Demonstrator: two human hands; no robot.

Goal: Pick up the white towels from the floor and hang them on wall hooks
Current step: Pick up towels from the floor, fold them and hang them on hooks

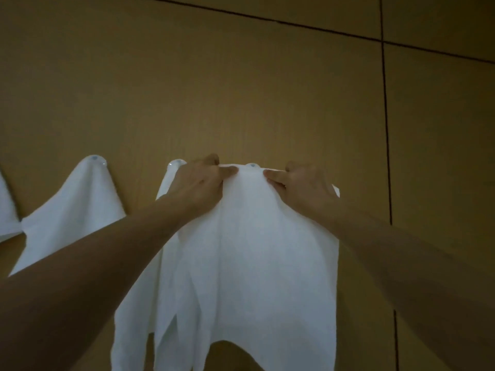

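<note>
A white towel hangs down the tan wall, its top edge draped over a small round hook. My left hand pinches the towel's top edge just left of that hook. On the other side of the hook my right hand pinches the same edge. A second white towel hangs from a hook partly behind my left hand. Further left, a third towel hangs from its own hook.
The edge of another white towel shows at the far left. The tan wall has dark panel seams, one vertical seam to the right of my hands.
</note>
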